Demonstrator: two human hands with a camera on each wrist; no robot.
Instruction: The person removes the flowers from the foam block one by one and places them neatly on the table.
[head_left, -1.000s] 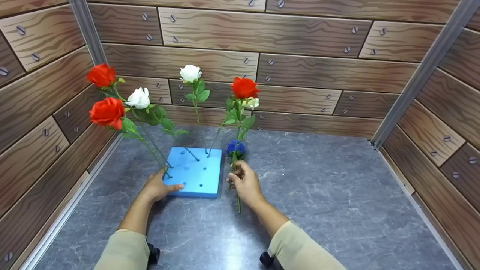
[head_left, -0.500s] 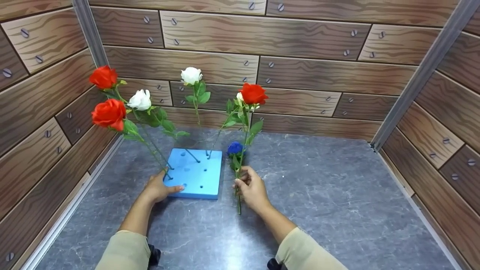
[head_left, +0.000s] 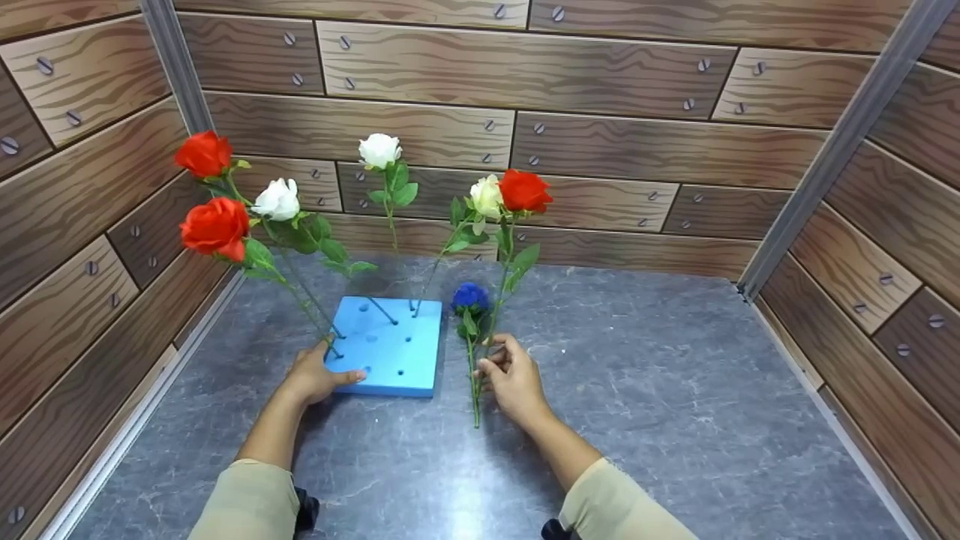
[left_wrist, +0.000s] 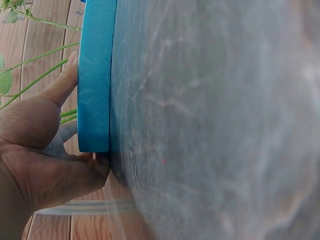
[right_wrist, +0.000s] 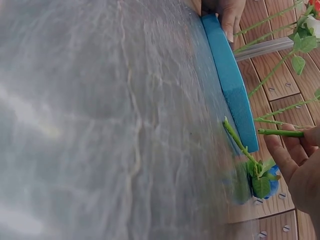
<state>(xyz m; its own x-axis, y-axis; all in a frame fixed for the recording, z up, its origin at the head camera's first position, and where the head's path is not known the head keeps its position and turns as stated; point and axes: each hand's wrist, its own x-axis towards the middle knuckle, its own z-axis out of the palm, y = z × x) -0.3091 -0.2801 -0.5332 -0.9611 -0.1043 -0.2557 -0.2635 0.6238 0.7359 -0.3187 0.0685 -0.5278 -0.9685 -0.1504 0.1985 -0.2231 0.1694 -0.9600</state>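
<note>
My left hand (head_left: 311,375) grips the left edge of a light blue foam block (head_left: 386,352), thumb on its top; the left wrist view shows the fingers at the block's side (left_wrist: 94,80). Between the fingertips of my right hand (head_left: 514,379) is the stem of a red rose (head_left: 525,191), held upright to the right of the block. Its cut lower end (right_wrist: 280,132) shows above the table in the right wrist view. A blue rose (head_left: 470,298) lies on the table between the block and my right hand, its stem pointing toward me.
Standing in the block are two red roses (head_left: 214,227) at the left, white roses (head_left: 277,199) and a cream rose (head_left: 486,196), stems leaning outward. Bare holes (head_left: 400,373) show in its top. Wood-patterned walls (head_left: 600,142) enclose the grey marbled table (head_left: 675,390).
My right hand has moved to the right with the red rose, away from the blue rose, and the cream rose behind it now shows. My left hand stays on the block.
</note>
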